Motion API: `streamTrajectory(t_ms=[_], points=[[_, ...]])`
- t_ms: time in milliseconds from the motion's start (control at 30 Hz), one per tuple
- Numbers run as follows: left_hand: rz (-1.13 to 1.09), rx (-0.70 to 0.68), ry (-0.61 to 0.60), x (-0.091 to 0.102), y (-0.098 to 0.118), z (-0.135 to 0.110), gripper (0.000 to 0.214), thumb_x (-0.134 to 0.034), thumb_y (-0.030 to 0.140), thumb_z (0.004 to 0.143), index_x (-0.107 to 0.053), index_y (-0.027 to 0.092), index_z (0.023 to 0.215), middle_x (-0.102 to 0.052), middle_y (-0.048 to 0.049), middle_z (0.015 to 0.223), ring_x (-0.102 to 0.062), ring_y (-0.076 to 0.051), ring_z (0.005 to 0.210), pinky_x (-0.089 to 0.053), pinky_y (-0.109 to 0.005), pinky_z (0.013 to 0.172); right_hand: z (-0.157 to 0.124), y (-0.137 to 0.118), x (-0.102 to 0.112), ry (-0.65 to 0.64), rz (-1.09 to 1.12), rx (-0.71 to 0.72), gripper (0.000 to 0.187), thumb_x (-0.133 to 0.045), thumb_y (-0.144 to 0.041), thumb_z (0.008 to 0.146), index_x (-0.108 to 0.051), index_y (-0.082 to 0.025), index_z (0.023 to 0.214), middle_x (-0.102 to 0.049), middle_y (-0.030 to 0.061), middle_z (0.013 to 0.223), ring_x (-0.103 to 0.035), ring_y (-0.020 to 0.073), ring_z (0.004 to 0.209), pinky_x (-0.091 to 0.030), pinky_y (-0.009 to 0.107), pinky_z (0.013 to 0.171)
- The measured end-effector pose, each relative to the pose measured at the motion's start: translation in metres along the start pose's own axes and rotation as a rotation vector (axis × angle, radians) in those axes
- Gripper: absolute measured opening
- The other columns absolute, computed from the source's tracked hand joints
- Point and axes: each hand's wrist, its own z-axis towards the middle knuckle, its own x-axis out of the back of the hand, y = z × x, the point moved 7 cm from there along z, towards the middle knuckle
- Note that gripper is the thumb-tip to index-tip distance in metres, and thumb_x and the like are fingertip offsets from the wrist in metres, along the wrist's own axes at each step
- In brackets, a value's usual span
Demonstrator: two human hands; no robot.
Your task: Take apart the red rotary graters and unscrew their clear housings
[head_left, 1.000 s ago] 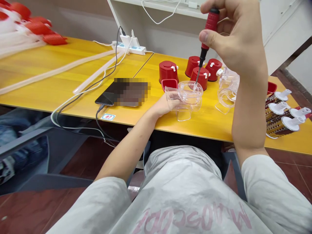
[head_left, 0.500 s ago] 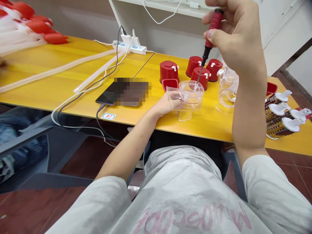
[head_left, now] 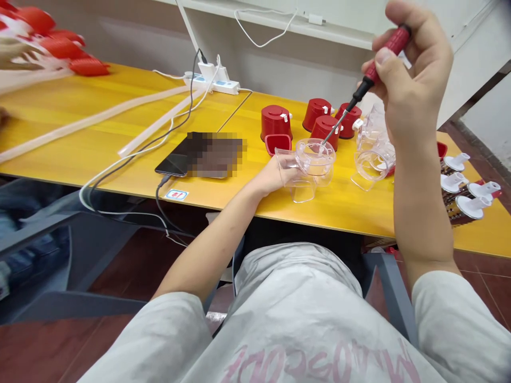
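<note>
Left hand (head_left: 273,176) and right hand (head_left: 413,80), bare, both extended forward.
Left: low at 12 o'clock, curled. Right: raised at 1 o'clock, pinching.

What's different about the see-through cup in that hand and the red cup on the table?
The clear plastic cup is see-through, but the red cup is solid red. The clear cup is held in the left hand, while the red cup stands alone on the yellow table. The red-handled screwdriver reaches the clear cup, not the red cup. Both look round and made of plastic.
</note>
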Motion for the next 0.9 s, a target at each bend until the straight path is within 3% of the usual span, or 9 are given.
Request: streamTrajectory(t_ms=[133, 233, 367, 500, 567, 667, 767, 900], points=[[0.001, -0.017, 0.000, -0.002, 0.001, -0.001, 0.055, -0.105, 0.049, 0.074, -0.092, 0.018, 0.117, -0.092, -0.0151, 0.128, -0.087, -0.037, 0.122, -0.069, -0.053, 0.115, -0.008, 0.046, 0.016, 0.102, -0.012, -0.057, 0.059, -0.076, -0.053, 0.085, -0.070, -0.033, 0.140, -0.072, 0.0028, 0.119, -0.070, 0.0169, 0.091, -0.068, 0.036, 0.081], [0.008, -0.042, 0.012, 0.007, 0.005, -0.004, 0.057, -0.106, 0.047, 0.075, -0.088, 0.020, 0.121, -0.089, -0.0152, 0.137, -0.085, -0.036, 0.129, -0.068, -0.049, 0.116, -0.011, 0.057, 0.025, 0.118, -0.007, -0.077, 0.057, -0.078, -0.056, 0.085, -0.070, -0.037, 0.137, -0.072, 0.0022, 0.119, -0.069, 0.0178, 0.092, -0.068, 0.039, 0.084], [0.010, -0.048, 0.029, 0.036, 0.021, -0.012, 0.072, -0.106, 0.038, 0.075, -0.079, 0.025, 0.139, -0.087, -0.0126, 0.136, -0.084, -0.032, 0.128, -0.068, -0.047, 0.115, -0.011, 0.037, 0.036, 0.097, 0.002, -0.060, 0.041, -0.086, -0.052, 0.088, -0.080, -0.052, 0.129, -0.073, -0.0013, 0.118, -0.070, 0.0227, 0.093, -0.068, 0.045, 0.087], [0.073, -0.208, 0.087, 0.050, 0.074, -0.030, 0.064, -0.098, 0.036, 0.083, -0.077, 0.028, 0.143, -0.082, -0.0116, 0.146, -0.078, -0.034, 0.141, -0.065, -0.049, 0.122, -0.011, 0.007, 0.042, 0.062, -0.088, 0.021, 0.029, -0.084, -0.049, 0.099, -0.082, -0.061, 0.125, -0.073, -0.0016, 0.115, -0.071, 0.0262, 0.098, -0.070, 0.048, 0.099], [0.208, -0.315, 0.153, 0.041, 0.106, -0.042, 0.061, -0.095, 0.041, 0.090, -0.076, 0.029, 0.146, -0.079, -0.0102, 0.152, -0.070, -0.037, 0.154, -0.059, -0.051, 0.131, -0.015, 0.002, 0.041, 0.049, -0.126, 0.055, 0.028, -0.085, -0.055, 0.100, -0.083, -0.056, 0.128, -0.071, 0.0011, 0.114, -0.070, 0.0265, 0.099, -0.071, 0.048, 0.100], [0.411, -0.376, 0.123, 0.004, 0.135, -0.047, 0.070, -0.102, 0.045, 0.087, -0.076, 0.027, 0.150, -0.074, -0.0100, 0.163, -0.058, -0.045, 0.167, -0.050, -0.056, 0.139, -0.026, 0.007, 0.042, 0.100, -0.133, 0.093, 0.044, -0.089, -0.069, 0.097, -0.081, -0.044, 0.132, -0.066, 0.0039, 0.110, -0.069, 0.0245, 0.092, -0.073, 0.046, 0.090], [0.496, -0.368, 0.047, -0.028, 0.141, -0.034, 0.078, -0.111, 0.037, 0.073, -0.081, 0.024, 0.144, -0.075, -0.0111, 0.157, -0.057, -0.050, 0.165, -0.045, -0.059, 0.142, -0.039, 0.017, 0.043, 0.127, -0.123, 0.058, 0.043, -0.090, -0.066, 0.097, -0.080, -0.043, 0.132, -0.065, 0.0037, 0.110, -0.070, 0.0232, 0.089, -0.073, 0.041, 0.078], [0.501, -0.301, 0.022, -0.036, 0.130, -0.011, 0.067, -0.111, 0.026, 0.064, -0.088, 0.022, 0.127, -0.082, -0.0110, 0.136, -0.064, -0.051, 0.156, -0.045, -0.057, 0.138, -0.047, 0.020, 0.044, 0.098, -0.132, -0.035, 0.028, -0.083, -0.051, 0.102, -0.079, -0.051, 0.130, -0.063, 0.0013, 0.113, -0.067, 0.0208, 0.078, -0.070, 0.039, 0.065]])
